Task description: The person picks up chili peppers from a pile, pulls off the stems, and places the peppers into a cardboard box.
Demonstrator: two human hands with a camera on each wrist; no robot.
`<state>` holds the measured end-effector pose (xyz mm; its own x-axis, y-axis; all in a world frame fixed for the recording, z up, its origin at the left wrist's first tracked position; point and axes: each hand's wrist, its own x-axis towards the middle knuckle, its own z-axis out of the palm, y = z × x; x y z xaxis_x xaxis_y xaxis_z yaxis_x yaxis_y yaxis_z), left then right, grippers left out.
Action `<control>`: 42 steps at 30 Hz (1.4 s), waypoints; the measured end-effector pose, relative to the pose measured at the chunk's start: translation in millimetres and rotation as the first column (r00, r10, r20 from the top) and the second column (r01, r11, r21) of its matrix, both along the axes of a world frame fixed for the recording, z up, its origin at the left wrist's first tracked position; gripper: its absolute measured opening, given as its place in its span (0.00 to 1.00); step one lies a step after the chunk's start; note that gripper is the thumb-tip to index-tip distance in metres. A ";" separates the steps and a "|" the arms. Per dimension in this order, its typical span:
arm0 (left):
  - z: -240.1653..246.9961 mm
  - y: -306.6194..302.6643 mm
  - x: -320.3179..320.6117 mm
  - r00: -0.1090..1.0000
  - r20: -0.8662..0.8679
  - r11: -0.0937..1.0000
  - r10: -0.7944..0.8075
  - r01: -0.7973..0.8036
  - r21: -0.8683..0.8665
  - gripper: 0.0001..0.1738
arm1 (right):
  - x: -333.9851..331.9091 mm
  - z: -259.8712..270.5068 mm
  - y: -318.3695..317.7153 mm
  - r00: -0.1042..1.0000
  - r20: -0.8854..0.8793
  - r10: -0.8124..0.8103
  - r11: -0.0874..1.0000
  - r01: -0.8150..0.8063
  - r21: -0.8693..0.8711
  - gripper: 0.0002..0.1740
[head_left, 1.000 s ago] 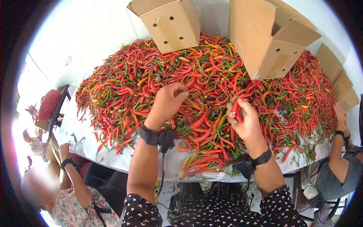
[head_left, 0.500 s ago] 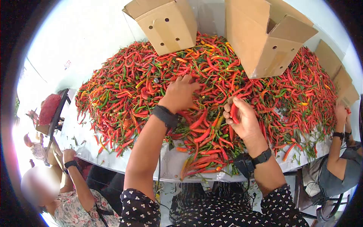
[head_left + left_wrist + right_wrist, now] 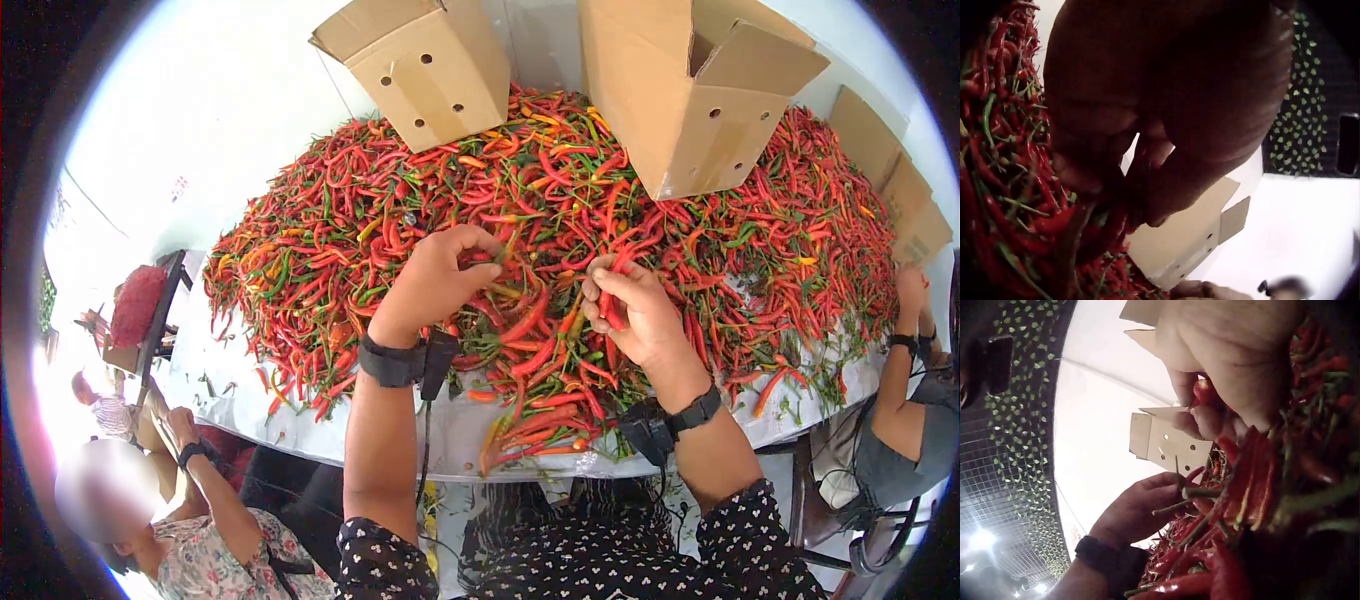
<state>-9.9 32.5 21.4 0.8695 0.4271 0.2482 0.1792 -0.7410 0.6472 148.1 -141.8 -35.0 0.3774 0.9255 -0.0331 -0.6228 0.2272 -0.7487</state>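
A wide heap of red chili peppers (image 3: 310,220), mixed with some orange and green ones, spreads before me. My left hand (image 3: 435,285) is low over its middle, thumb and forefinger brought together. In the left wrist view those fingertips pinch a red chili pepper (image 3: 1116,226), though the hand's shadow hides much of it. To the right, my right hand (image 3: 640,312) holds red chili peppers in its curled fingers. One chili's blunt end (image 3: 1205,392) shows between thumb and fingers in the right wrist view.
Two cardboard boxes, one smaller (image 3: 425,92) and one larger (image 3: 645,100), stand at the heap's back. The white tabletop (image 3: 420,435) curves along the front. One person (image 3: 215,540) sits at the left; another person's hand (image 3: 910,295) reaches in at the right beside cardboard pieces (image 3: 915,215).
My left hand reached forward into the heap, then drew back left with thumb and forefinger closed together. The right hand stays nearly in place with its chili peppers.
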 end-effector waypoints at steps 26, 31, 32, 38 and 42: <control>-27.0 -27.6 39.3 0.943 0.287 0.728 -0.167 0.315 -0.610 0.12 | -11.1 11.5 -2.5 0.893 0.448 0.048 0.976 0.054 -0.213 0.10; -21.9 -33.7 31.9 0.963 0.239 0.708 -0.127 0.257 -0.658 0.15 | -7.9 12.7 -3.1 0.940 0.341 0.021 0.988 0.032 -0.148 0.07; -26.6 -32.2 33.6 0.962 0.241 0.709 -0.129 0.259 -0.656 0.15 | -6.7 12.0 -2.8 0.959 0.285 0.002 0.993 0.030 -0.110 0.07; -39.6 -35.3 37.3 0.914 0.342 0.864 -0.218 0.344 -0.369 0.08 | -7.1 9.3 -1.5 0.984 0.176 -0.030 0.999 0.035 -0.027 0.06; -20.9 -44.4 31.8 0.960 0.160 0.866 -0.230 0.276 -0.417 0.07 | -7.2 8.4 -0.4 0.984 0.177 -0.030 0.999 0.037 -0.035 0.06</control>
